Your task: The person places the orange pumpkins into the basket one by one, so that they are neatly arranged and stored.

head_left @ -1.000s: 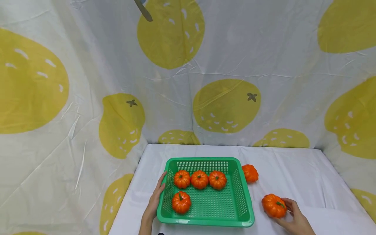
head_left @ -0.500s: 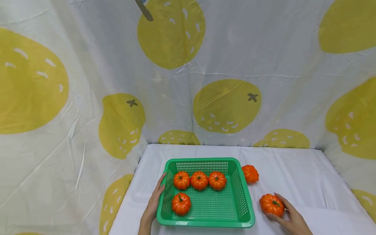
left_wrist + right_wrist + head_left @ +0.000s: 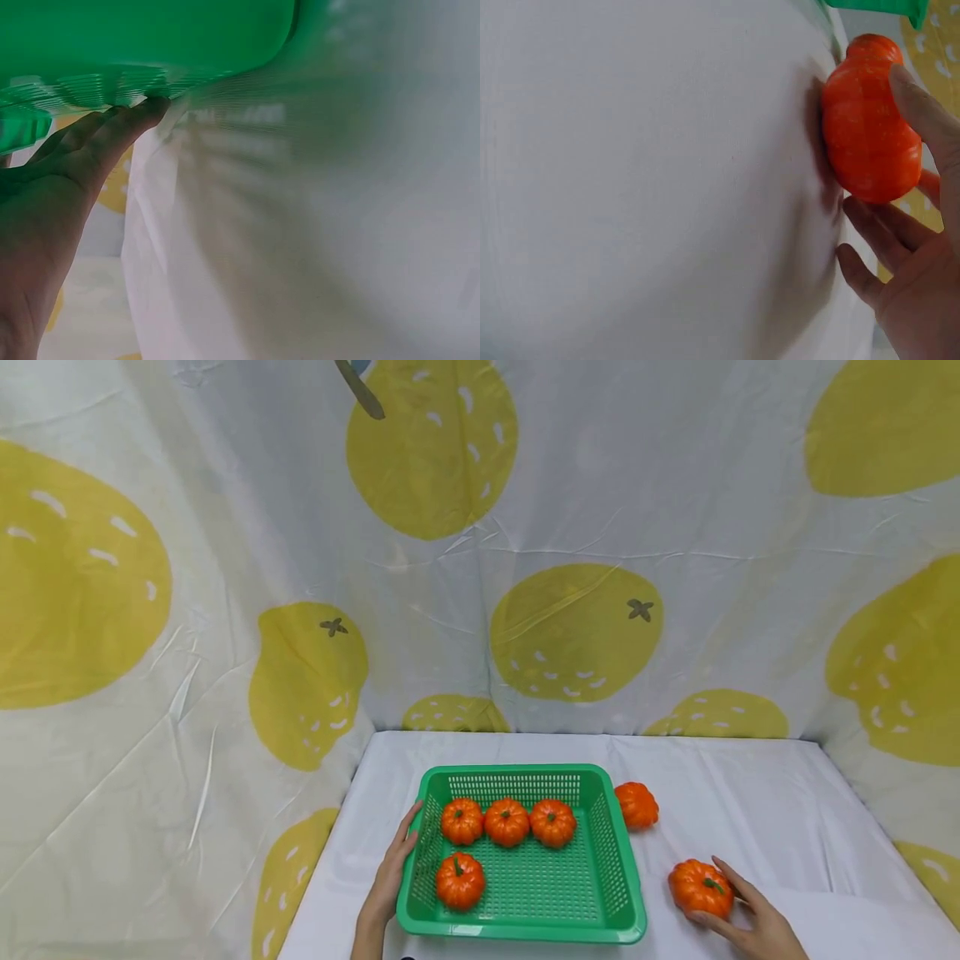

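A green perforated basket [image 3: 615,868] holds four small pumpkins [image 3: 507,822]. The left hand [image 3: 390,881] lies flat at its nine o'clock wall. At four o'clock, the right hand [image 3: 753,918] cups a toy pumpkin [image 3: 700,887] on the table, stem up. Another pumpkin [image 3: 637,804] lies beyond.

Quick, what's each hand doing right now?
Left hand: open, flat against the green basket.
Right hand: fingers curled around an orange pumpkin.
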Tool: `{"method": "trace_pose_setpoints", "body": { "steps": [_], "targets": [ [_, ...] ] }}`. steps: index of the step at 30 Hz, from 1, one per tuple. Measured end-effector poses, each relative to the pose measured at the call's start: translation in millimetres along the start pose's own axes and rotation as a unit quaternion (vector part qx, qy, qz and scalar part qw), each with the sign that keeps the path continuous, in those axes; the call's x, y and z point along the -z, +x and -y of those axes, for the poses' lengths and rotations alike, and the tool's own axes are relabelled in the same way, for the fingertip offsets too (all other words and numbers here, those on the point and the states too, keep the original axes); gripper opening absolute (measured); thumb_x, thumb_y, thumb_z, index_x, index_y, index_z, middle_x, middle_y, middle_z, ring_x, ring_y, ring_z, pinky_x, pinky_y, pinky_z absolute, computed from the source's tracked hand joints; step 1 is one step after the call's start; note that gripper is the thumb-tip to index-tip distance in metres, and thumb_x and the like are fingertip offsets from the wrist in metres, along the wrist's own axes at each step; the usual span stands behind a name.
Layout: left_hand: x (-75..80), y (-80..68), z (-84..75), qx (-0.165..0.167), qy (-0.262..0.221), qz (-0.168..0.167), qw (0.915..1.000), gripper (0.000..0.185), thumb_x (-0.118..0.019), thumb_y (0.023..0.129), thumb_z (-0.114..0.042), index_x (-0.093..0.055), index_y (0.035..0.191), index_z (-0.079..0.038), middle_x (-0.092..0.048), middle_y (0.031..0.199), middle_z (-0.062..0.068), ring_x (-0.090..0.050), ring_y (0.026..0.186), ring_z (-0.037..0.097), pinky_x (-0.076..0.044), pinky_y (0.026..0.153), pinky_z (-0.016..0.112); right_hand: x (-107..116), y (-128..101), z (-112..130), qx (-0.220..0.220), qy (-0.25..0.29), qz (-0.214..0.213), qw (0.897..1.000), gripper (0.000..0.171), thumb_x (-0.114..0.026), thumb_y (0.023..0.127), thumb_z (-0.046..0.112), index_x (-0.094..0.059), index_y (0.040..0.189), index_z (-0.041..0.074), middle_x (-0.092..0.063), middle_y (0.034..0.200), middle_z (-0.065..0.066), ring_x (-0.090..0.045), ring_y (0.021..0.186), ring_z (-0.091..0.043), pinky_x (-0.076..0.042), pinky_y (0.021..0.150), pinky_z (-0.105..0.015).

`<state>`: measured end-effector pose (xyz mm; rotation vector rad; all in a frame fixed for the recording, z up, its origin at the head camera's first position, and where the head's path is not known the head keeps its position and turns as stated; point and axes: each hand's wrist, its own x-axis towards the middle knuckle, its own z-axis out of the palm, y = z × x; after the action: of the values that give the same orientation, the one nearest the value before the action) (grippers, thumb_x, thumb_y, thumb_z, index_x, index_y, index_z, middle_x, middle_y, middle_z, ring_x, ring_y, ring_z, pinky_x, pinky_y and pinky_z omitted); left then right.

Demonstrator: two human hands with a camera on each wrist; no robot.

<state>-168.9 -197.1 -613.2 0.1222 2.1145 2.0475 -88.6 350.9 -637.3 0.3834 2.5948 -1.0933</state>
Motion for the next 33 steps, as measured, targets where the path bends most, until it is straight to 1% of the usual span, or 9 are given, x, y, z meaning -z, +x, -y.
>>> {"method": "trace_pose_setpoints", "body": {
  "steps": [6, 9, 11, 15, 18, 20, 23, 28, 33],
  "targets": [
    [1.3, -0.6, 0.6, 0.0, 0.009, -0.01, 0.9999, 0.053, -0.032, 0.112, -0.043, -0.026, 0.164, -0.034, -0.012, 0.176, 0.006, -0.004, 0.161, 0.038, -0.001, 0.125, 0.07, 0.2, 0.7, -3.2, 0.007, 0.011, 0.005, 1.0, 0.116, -0.073, 0.084, 0.069, -0.019, 0.164, 0.005, -0.031, 0.161, -0.035, -0.039, 0.139, -0.055, -0.04, 0.109, -0.071],
    [1.7, -1.6, 2.0, 0.005, 0.01, -0.015, 0.9998, 0.054, -0.032, 0.112, -0.044, -0.026, 0.164, -0.034, -0.012, 0.176, 0.006, -0.004, 0.162, 0.039, -0.001, 0.125, 0.071, -4.4, 1.0, 0.0, 0.034, 0.014, -0.005, 0.999, 0.111, -0.075, 0.084, 0.066, -0.026, 0.163, 0.007, -0.034, 0.161, -0.033, -0.042, 0.138, -0.054, -0.046, 0.104, -0.067],
    [1.6, -2.4, 3.5, 0.007, 0.006, -0.013, 0.9999, 0.054, -0.032, 0.112, -0.044, -0.025, 0.165, -0.034, -0.011, 0.176, 0.005, -0.002, 0.162, 0.038, 0.0, 0.125, 0.071, -7.3, 0.7, 3.4, 0.075, 0.005, -0.039, 0.996, 0.105, -0.079, 0.083, 0.06, -0.035, 0.161, 0.006, -0.043, 0.156, -0.032, -0.05, 0.133, -0.05, -0.053, 0.099, -0.06],
    [0.8, -2.5, 4.7, 0.004, -0.003, -0.003, 1.0, 0.054, -0.032, 0.112, -0.045, -0.024, 0.165, -0.036, -0.01, 0.176, 0.003, -0.001, 0.162, 0.036, 0.001, 0.125, 0.07, -7.2, -0.8, 14.9, 0.149, -0.007, -0.118, 0.982, 0.09, -0.085, 0.082, 0.045, -0.047, 0.155, 0.008, -0.056, 0.146, -0.026, -0.06, 0.118, -0.019, -0.061, 0.087, -0.038],
    [0.1, -2.2, 4.4, 0.004, -0.006, 0.0, 1.0, 0.054, -0.032, 0.112, -0.046, -0.024, 0.164, -0.037, -0.009, 0.176, 0.001, 0.0, 0.162, 0.034, 0.002, 0.126, 0.069, -3.3, -1.1, 31.1, 0.159, 0.004, -0.13, 0.979, 0.085, -0.082, 0.087, 0.044, -0.046, 0.157, 0.012, -0.055, 0.146, -0.023, -0.057, 0.118, -0.017, -0.058, 0.082, -0.024],
    [-0.3, -1.9, 4.1, 0.005, -0.007, -0.001, 1.0, 0.054, -0.032, 0.112, -0.046, -0.024, 0.164, -0.037, -0.009, 0.176, 0.001, 0.0, 0.162, 0.034, 0.002, 0.126, 0.068, -1.3, -1.4, 45.2, 0.15, 0.021, -0.12, 0.981, 0.085, -0.078, 0.091, 0.047, -0.041, 0.16, 0.014, -0.052, 0.149, -0.024, -0.054, 0.124, -0.031, -0.056, 0.084, -0.022],
    [-1.0, -1.4, 3.4, 0.006, -0.007, -0.003, 1.0, 0.054, -0.033, 0.112, -0.046, -0.024, 0.164, -0.037, -0.009, 0.176, 0.001, 0.001, 0.162, 0.034, 0.003, 0.126, 0.068, 0.8, -1.8, 66.0, 0.145, 0.047, -0.106, 0.983, 0.085, -0.072, 0.094, 0.051, -0.034, 0.163, 0.02, -0.048, 0.154, -0.021, -0.049, 0.129, -0.037, -0.054, 0.088, -0.022],
    [-2.7, -0.4, 2.4, 0.003, -0.003, -0.007, 1.0, 0.053, -0.031, 0.112, -0.045, -0.024, 0.164, -0.037, -0.009, 0.176, 0.001, 0.001, 0.162, 0.036, 0.003, 0.125, 0.07, 1.1, -1.5, 89.5, 0.181, 0.08, -0.125, 0.972, 0.079, -0.073, 0.096, 0.043, -0.033, 0.163, 0.028, -0.05, 0.152, -0.014, -0.053, 0.125, -0.036, -0.058, 0.088, -0.039],
    [-3.9, -0.8, 2.6, 0.002, -0.005, -0.009, 0.9999, 0.053, -0.031, 0.112, -0.044, -0.024, 0.164, -0.038, -0.009, 0.176, 0.001, 0.001, 0.162, 0.036, 0.002, 0.125, 0.07, -5.3, 0.8, 105.2, 0.231, 0.087, -0.128, 0.96, 0.076, -0.076, 0.095, 0.036, -0.039, 0.161, 0.025, -0.055, 0.146, -0.007, -0.05, 0.12, -0.002, -0.055, 0.094, -0.057]
  ]
}}
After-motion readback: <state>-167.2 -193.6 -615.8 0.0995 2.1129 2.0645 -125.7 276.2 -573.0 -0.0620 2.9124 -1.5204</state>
